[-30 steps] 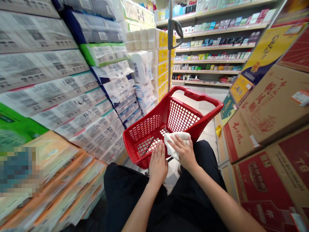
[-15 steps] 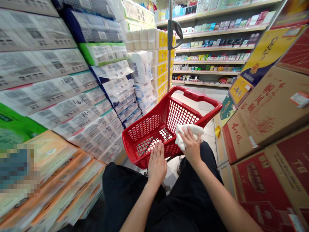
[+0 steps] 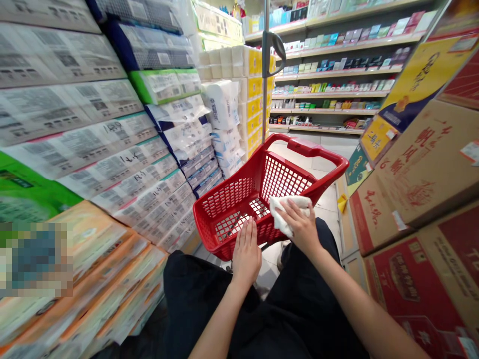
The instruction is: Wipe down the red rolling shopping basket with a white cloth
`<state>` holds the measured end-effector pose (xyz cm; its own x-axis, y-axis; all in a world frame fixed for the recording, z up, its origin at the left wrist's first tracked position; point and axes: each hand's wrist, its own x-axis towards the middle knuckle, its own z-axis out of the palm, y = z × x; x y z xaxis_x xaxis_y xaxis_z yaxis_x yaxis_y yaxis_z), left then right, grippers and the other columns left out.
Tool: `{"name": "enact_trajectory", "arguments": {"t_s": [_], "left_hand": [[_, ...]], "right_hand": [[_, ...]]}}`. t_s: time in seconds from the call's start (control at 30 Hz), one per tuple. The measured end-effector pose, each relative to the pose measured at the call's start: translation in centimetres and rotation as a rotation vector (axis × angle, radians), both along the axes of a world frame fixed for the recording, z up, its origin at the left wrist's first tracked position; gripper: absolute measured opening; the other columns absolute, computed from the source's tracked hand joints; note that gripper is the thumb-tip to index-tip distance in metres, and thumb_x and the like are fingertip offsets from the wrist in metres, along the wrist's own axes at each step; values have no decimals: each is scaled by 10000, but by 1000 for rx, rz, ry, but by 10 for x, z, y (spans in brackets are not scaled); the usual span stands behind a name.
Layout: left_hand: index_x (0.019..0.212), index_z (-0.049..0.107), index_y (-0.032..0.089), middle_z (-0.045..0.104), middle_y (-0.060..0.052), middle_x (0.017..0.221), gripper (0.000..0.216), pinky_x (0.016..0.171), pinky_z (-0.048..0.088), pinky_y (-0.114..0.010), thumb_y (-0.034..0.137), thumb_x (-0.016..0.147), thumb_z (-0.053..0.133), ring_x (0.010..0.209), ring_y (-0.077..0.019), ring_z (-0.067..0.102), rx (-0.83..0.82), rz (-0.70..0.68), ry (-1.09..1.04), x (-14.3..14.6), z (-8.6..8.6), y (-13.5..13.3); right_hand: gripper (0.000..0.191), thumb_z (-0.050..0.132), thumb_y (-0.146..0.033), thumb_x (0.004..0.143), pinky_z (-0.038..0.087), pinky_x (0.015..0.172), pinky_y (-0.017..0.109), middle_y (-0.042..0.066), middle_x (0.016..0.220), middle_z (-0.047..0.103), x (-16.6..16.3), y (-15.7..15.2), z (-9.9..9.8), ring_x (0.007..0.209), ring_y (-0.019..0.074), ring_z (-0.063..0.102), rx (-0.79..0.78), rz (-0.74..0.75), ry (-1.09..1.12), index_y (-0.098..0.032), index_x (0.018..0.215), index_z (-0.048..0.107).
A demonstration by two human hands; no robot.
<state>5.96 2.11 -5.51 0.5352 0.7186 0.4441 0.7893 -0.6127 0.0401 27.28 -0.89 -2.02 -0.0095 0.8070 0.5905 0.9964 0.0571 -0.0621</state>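
A red plastic shopping basket (image 3: 224,199) with a lattice wall and a red handle stands in the aisle in front of my knees. My left hand (image 3: 246,252) lies flat on its near rim, fingers stretched out and together. My right hand (image 3: 299,224) presses a crumpled white cloth (image 3: 286,207) against the basket's right rim, fingers curled over the cloth. The basket's inside looks empty.
Stacked tissue and paper packs (image 3: 112,149) wall the left side. Cardboard boxes (image 3: 419,169) rise on the right. A grey pole with a handle (image 3: 266,55) stands behind the basket. Shelves of small goods (image 3: 329,75) run across the far end, with tiled floor between.
My right hand slid the cloth along the right rim, from the near corner farther away. The left hand stayed on the near rim.
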Motion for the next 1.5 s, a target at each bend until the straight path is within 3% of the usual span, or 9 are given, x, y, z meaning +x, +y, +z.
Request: {"name": "enact_trajectory", "arguments": {"t_s": [0.13,0.23,0.37,0.53,0.63,0.8,1.07,1.37,1.5], "left_hand": [[1567,26,116,242,-88,1626,813,1208,285,-412,122,867,438,1509,-221,200,-2,-8,-10,1,0,0],[1567,15,114,222,-91,1631,800,1212,274,-412,129,881,427,1511,-225,189,-16,-18,-11,0,1,-1],[1568,20,119,213,-102,1632,804,1214,270,-419,127,878,431,1514,-228,178,-25,-18,-18,0,2,-1],[1568,58,115,222,-115,1629,786,1213,272,-422,139,883,443,1515,-230,171,-28,-43,-24,-4,1,0],[1567,78,110,231,-124,1625,763,1213,274,-419,177,904,450,1514,-232,173,-29,-57,-25,-5,1,0],[1570,30,131,238,-120,1623,814,1208,281,-432,122,872,446,1507,-232,208,-32,-38,-38,-3,2,0],[1569,2,128,210,-105,1632,819,1214,267,-416,131,873,434,1508,-230,200,-34,-30,-29,0,2,1],[1561,116,90,234,-115,1625,742,1223,252,-406,143,894,435,1515,-219,176,-30,-30,-13,-3,0,1],[1561,125,98,253,-115,1620,716,1223,254,-404,187,922,434,1515,-220,172,-34,-53,-22,-4,0,1]], "right_hand": [[460,463,-203,925,-3,1174,577,42,1437,555,62,0,21,1385,257,436,97,-136,-48,-314,1365,544],[473,463,-190,912,18,1163,598,50,1446,545,69,3,23,1399,270,417,124,-225,4,-306,1363,544],[452,472,-198,919,18,1169,579,50,1458,531,16,5,4,1414,265,395,104,-231,109,-289,1355,549],[484,463,-154,921,5,1193,508,41,1474,513,-74,1,-21,1422,227,387,-14,-14,184,-298,1378,532],[503,461,-148,923,-7,1196,501,50,1467,522,-90,-2,-24,1411,224,404,-24,37,184,-306,1397,516],[509,485,-185,926,-25,1196,521,25,1431,562,-38,0,-11,1369,224,459,-8,52,34,-354,1406,498],[448,477,-220,937,-16,1181,568,29,1435,557,61,8,23,1391,253,431,110,-200,10,-322,1367,543],[504,466,-191,914,43,1197,517,58,1475,513,-72,6,-23,1420,246,386,-17,-70,168,-292,1406,508],[511,467,-203,928,10,1199,506,56,1471,518,-93,2,-28,1417,237,391,-31,-20,163,-302,1429,479]]}}
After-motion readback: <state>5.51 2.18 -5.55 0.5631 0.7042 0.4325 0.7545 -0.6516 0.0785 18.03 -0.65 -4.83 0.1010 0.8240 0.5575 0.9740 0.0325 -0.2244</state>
